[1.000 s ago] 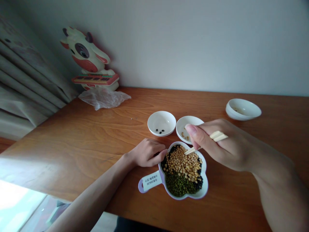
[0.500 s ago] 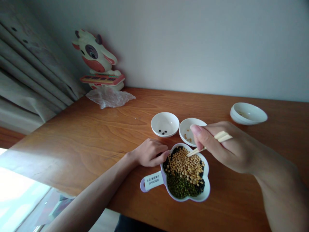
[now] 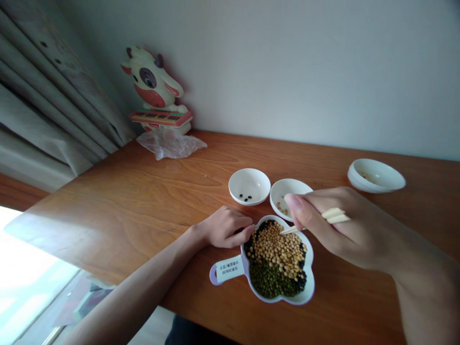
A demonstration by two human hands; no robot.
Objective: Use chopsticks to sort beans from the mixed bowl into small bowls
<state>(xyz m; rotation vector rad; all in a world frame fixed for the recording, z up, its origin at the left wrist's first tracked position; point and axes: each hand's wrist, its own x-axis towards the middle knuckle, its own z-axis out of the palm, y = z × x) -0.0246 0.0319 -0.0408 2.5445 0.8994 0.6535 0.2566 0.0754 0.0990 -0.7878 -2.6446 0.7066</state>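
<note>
A flower-shaped bowl (image 3: 311, 287) with a lilac edge and a labelled handle (image 3: 229, 270) sits on the table before me. Inside lie yellow soybeans (image 3: 280, 247), green mung beans (image 3: 269, 279) and black beans (image 3: 301, 283). My left hand (image 3: 229, 227) rests on the table, its curled fingers gripping the bowl's left rim. Wooden chopsticks (image 3: 335, 215) are pinched in my right hand (image 3: 334, 225), above the bowl's right side. Their tips touch the soybeans; whether a bean is between them, I cannot tell.
Just behind stand two white bowls: the left bowl (image 3: 251, 179) holds a few black beans, the other bowl (image 3: 294, 186) several soybeans. A further white bowl (image 3: 377, 181) stands at the right. A plastic bag (image 3: 172, 144) and a cow toy (image 3: 154, 91) are at the back left.
The view has shifted slightly, so things sit a little further right. The chopstick tips stay among the soybeans, and my left hand stays at the rim.
</note>
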